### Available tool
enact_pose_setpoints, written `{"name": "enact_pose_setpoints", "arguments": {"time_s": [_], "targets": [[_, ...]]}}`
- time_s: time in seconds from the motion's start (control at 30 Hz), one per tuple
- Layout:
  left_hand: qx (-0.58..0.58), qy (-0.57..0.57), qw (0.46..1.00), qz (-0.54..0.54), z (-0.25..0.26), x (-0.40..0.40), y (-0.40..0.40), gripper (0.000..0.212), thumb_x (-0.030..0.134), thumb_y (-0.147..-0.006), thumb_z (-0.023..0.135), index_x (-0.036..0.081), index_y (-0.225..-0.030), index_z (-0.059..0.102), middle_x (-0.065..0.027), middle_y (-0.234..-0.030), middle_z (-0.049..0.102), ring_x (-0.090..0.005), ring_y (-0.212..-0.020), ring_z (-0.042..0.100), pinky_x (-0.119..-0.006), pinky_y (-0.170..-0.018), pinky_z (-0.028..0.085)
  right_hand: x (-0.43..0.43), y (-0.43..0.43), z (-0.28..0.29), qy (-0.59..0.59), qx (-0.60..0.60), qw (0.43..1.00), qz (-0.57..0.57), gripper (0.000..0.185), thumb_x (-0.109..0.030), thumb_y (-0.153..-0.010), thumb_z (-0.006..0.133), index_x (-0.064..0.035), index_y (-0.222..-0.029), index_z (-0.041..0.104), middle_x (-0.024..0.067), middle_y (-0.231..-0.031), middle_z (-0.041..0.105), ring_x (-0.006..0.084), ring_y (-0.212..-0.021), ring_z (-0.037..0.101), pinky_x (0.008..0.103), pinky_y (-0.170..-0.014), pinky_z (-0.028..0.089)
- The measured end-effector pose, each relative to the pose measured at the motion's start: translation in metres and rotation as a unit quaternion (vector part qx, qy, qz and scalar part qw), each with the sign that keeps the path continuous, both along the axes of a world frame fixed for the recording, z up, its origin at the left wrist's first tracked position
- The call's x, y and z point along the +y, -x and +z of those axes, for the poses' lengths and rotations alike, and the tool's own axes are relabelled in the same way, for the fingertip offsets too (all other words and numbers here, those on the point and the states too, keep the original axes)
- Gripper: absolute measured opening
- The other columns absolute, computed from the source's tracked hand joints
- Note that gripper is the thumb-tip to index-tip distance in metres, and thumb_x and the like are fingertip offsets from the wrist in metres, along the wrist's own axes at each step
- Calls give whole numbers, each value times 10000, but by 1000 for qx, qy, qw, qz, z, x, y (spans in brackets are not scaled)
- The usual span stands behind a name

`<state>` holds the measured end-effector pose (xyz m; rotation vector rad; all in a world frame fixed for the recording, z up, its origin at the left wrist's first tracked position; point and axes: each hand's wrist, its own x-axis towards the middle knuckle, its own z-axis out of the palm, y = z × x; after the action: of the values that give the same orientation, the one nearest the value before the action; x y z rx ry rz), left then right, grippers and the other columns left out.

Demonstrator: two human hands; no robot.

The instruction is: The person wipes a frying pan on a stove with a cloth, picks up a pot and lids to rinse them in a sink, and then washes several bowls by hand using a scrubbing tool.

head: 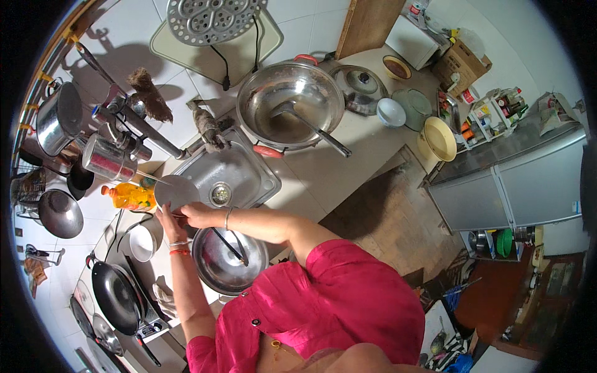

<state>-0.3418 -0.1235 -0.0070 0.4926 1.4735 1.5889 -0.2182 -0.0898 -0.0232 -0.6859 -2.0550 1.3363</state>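
A pale round bowl or dish is held up at the left end of the steel sink. My left hand grips its near edge, and my right hand meets it at the same edge, the fingers of both close together. A thin stream, apparently water, runs from the tap fittings onto the dish. Just below my wrists stands a steel basin with dark slender utensils in it. To the left of my left wrist sits a white bowl.
A bottle of orange liquid stands behind the dish. Beyond the sink is a large steel wok holding a ladle. A black frying pan rests on the cooker at left. Pots hang from the wall rail.
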Motion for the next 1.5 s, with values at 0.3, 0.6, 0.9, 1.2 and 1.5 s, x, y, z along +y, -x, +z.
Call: {"name": "enact_pose_setpoints", "arguments": {"time_s": [0.3, 0.6, 0.9, 1.2, 1.5], "targets": [[-102, 60, 991, -64, -1, 8, 0, 677, 646, -839, 532, 225, -1363, 457, -50, -957, 599, -193, -918, 557, -383, -780, 420, 24, -4, -18, 124, 113, 985, -23, 175, -32, -798, 593, -19, -939, 694, 133, -863, 702, 233, -769, 667, 366, -733, 527], [-163, -77, 981, -66, -41, -9, 6, 510, 503, -972, 436, 132, -1312, 519, -32, -1274, 581, -211, -1186, 522, -419, -997, 416, 42, 0, 16, 538, 366, 759, 26, 445, -305, -953, 547, 12, -1264, 517, 131, -1272, 578, 259, -1191, 538, 432, -1033, 410], [-253, -230, 936, 78, 28, -60, 54, 296, 49, -838, 674, 27, -1120, 588, -63, -1017, 675, -176, -918, 647, -321, -821, 523, 12, 30, -35, 620, 154, 769, 5, 442, -427, -979, 485, -75, -1245, 515, 61, -1184, 582, 224, -1051, 583, 465, -852, 516], [462, 138, 874, 67, 12, -209, 119, 180, 110, -757, 654, 30, -869, 539, -189, -801, 601, -407, -799, 584, -462, -670, 450, -42, 163, -7, -299, -152, 933, 127, 276, -103, -852, 566, -48, -1121, 597, 145, -1191, 546, 336, -1127, 520, 414, -946, 447], [583, 142, 800, -3, -43, -270, 125, 85, 41, -750, 619, 42, -812, 561, -131, -755, 565, -337, -774, 564, -438, -677, 458, -72, 288, -86, -467, -334, 792, 207, 214, -109, -852, 503, -104, -996, 661, 97, -1009, 671, 238, -1053, 607, 448, -1012, 353]]}}
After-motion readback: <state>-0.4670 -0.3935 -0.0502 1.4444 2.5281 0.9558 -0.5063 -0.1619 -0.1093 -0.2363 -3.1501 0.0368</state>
